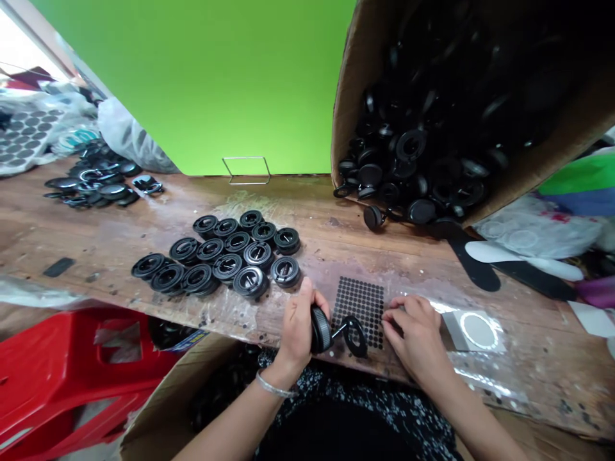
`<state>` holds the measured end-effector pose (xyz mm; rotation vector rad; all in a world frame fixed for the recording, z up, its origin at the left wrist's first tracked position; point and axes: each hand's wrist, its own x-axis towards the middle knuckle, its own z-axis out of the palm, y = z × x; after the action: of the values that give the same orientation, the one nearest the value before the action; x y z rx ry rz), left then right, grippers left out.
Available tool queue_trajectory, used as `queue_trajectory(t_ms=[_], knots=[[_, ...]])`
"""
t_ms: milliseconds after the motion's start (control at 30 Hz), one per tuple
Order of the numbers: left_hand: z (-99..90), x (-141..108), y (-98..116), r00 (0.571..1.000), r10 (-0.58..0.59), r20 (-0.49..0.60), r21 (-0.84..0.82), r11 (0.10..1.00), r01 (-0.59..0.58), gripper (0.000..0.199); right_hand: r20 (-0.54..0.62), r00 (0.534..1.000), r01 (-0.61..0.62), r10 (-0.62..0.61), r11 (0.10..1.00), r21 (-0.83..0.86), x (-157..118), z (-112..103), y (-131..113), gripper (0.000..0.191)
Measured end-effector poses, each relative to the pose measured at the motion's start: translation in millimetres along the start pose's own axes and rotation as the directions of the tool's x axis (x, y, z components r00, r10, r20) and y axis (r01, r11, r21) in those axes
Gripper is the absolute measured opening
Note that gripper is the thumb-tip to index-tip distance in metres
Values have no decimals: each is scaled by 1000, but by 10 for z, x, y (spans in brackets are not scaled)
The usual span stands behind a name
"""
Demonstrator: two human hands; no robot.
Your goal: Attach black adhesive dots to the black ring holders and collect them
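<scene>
My left hand (pixel 300 323) is wrapped round a black stand (pixel 321 330) with a thick round base. A thin silver arm joins that base to a flat black ring, which hangs over a sheet of small black dots (pixel 353 294) on the table. My right hand (pixel 416 326) has its fingertips pinched together at the sheet's right edge. Whatever sits between those fingertips is too small to make out. Left of my left hand, several black round bases (pixel 250 282) stand in rows, slotted faces upward.
A cardboard box (pixel 342 128) full of black stands lies at the back right. Beside it are black and white strips (pixel 480 269). A white box with a ring print (pixel 475 330) is right of my right hand. Black discs (pixel 96 182) lie far left; a red stool (pixel 62 358) stands below.
</scene>
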<state>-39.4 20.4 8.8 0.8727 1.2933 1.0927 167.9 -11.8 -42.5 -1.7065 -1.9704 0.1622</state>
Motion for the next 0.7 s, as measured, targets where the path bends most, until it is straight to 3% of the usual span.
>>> queue_trajectory(t_ms=[233, 367, 567, 700], knots=[[20, 37, -13, 1000, -2, -26, -18, 1000, 2, 65, 126, 990, 83, -62, 981, -176, 82, -11, -115, 12], [16, 42, -33, 999, -15, -39, -26, 1000, 14, 64, 81, 991, 126, -110, 966, -225, 27, 5, -132, 10], [7, 1, -51, 999, 30, 12, 80, 996, -31, 66, -67, 988, 148, -139, 976, 159, 24, -145, -306, 8], [47, -39, -41, 997, 66, 31, 110, 992, -69, 65, -81, 975, 217, -206, 961, 172, 67, -200, -531, 11]])
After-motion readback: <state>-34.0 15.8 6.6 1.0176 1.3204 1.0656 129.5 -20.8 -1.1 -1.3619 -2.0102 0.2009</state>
